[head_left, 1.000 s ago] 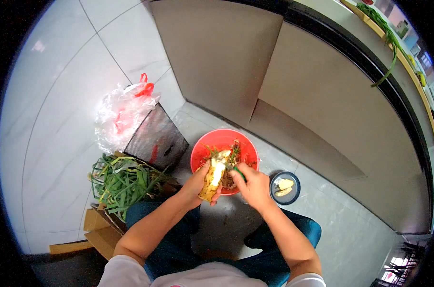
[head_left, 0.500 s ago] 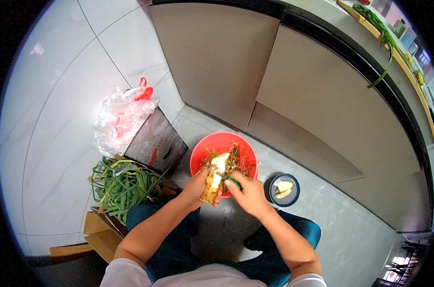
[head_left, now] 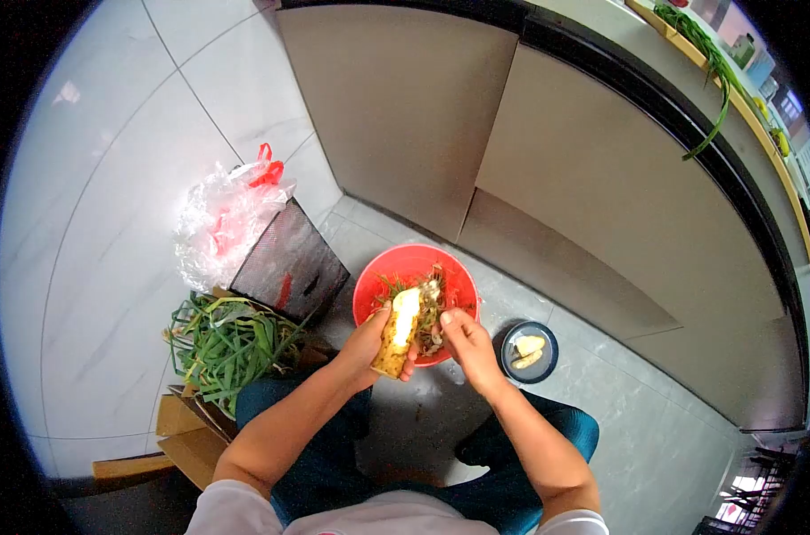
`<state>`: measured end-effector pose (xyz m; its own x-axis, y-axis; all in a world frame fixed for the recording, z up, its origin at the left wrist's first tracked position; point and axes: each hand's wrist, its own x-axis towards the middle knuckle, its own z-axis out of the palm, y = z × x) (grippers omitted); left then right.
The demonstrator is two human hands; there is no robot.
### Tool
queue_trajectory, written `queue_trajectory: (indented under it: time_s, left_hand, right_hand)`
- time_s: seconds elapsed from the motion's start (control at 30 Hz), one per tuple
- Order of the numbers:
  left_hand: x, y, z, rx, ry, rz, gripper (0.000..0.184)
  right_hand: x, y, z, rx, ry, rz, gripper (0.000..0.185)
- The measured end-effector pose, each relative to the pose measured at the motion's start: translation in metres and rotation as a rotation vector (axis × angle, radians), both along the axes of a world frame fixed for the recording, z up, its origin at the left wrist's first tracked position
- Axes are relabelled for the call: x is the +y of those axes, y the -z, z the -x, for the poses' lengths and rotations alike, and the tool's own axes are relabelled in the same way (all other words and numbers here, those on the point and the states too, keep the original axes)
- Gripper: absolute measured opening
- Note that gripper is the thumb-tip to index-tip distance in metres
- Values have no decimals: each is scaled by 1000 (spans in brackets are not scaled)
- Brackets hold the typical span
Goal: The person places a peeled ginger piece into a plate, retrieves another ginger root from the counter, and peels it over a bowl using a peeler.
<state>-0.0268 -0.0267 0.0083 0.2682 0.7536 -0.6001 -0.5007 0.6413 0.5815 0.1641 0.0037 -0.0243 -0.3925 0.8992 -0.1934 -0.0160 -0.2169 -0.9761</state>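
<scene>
Over the red basin (head_left: 369,276), my left hand (head_left: 366,344) is wrapped around a long potato (head_left: 392,349). Its upper part is peeled to bright pale flesh, while brown skin covers the lower end. To its right, my right hand (head_left: 469,349) is closed, thumb against forefinger, near the basin's right rim. What it holds, if anything, is hidden; the green handle does not show. Brown and green peelings and scraps (head_left: 433,334) lie in the basin. A pale, blurred bit (head_left: 432,290) shows above them, too unclear to name.
A small dark bowl (head_left: 550,361) with peeled pale pieces (head_left: 528,349) stands on the floor at right. On the left are a mesh bin (head_left: 289,263) with a plastic bag (head_left: 222,218) and green onions (head_left: 235,348) over a cardboard box (head_left: 191,437). Cabinet doors (head_left: 583,205) rise ahead.
My right hand has moved slightly right and down, away from the potato. The green-handled tool it held against the potato is out of sight. My left hand keeps its hold.
</scene>
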Motion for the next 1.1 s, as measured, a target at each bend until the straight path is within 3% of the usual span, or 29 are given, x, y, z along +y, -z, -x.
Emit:
queue_trajectory:
  time_s: [0.1,0.13,0.2,0.3,0.43,0.53,0.6,0.77,0.83,0.9,0.97,1.1]
  left_hand:
    - [0,-3,2,-38,-69,62,51]
    - [1,-5,3,-89,-98,86,52]
    - [3,-14,6,-63,-72,104,52]
    - [2,-10,10,-33,2,67,54]
    - [-2,-14,9,-65,57,28,53]
    - [-1,-11,7,-73,52,49,49]
    - [-2,-5,8,-92,42,-8,49]
    - [-2,-5,10,-135,27,17,49]
    - [-2,-3,12,-139,27,22,49]
    - [-2,-2,13,-115,52,36,49]
    - [-1,-4,11,-108,77,48,49]
    - [1,-5,4,-82,81,-4,49]
  right_hand:
    - [-13,-12,0,-333,-47,-447,25]
    - [-15,-20,0,-331,-48,-447,25]
    - [-16,-31,0,-486,-178,-729,24]
    - [-10,-33,-4,-551,-176,-760,26]
    - [11,-11,-8,-598,102,-467,30]
    - [19,-4,-9,-618,87,-309,30]
    - [10,-1,-5,-416,98,-192,29]
    - [-11,-14,2,-378,-3,-468,24]
    - [-14,-12,3,-488,-104,-635,24]
    - [-4,-9,3,-523,10,-657,24]
    - [10,0,-3,-603,102,-487,27]
    - [17,7,-7,-663,152,-432,32]
